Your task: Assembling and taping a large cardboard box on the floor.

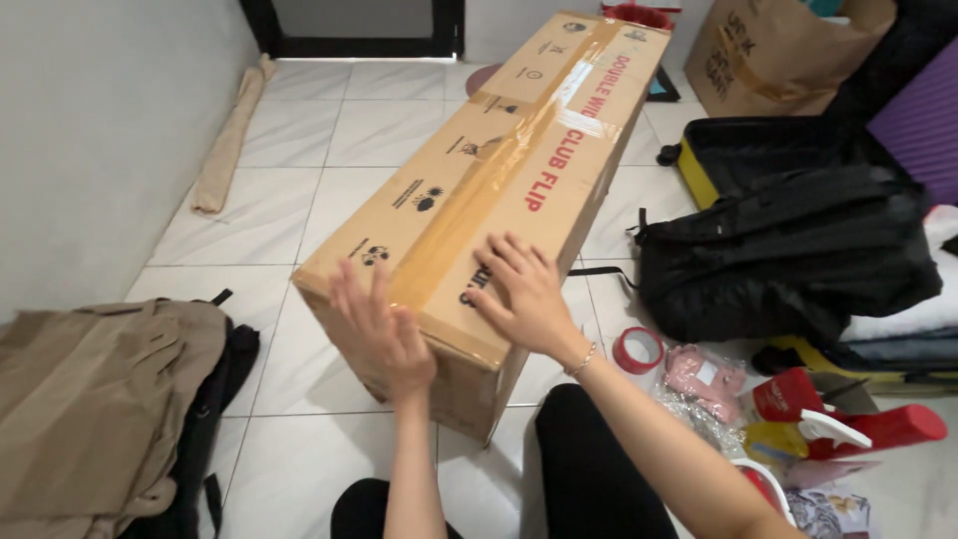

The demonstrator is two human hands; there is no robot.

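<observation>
A long brown cardboard box (pixel 499 170) lies on the white tiled floor, running away from me, sealed along its top with brown tape. My left hand (pixel 379 324) rests flat with spread fingers on the box's near top corner. My right hand (pixel 524 294), a bracelet at its wrist, lies open on the near top beside the tape strip. Neither hand grips anything. My knees in black show at the bottom of the view.
A tan jacket over a black bag (pixel 100 399) lies at the left. A black backpack (pixel 788 250) and an open suitcase (pixel 743 150) sit at the right. A red tape roll (pixel 639 349), pink packets (pixel 704 374) and red packaging (pixel 848 419) lie near my right arm. A rolled beige cloth (pixel 230 135) lies by the wall.
</observation>
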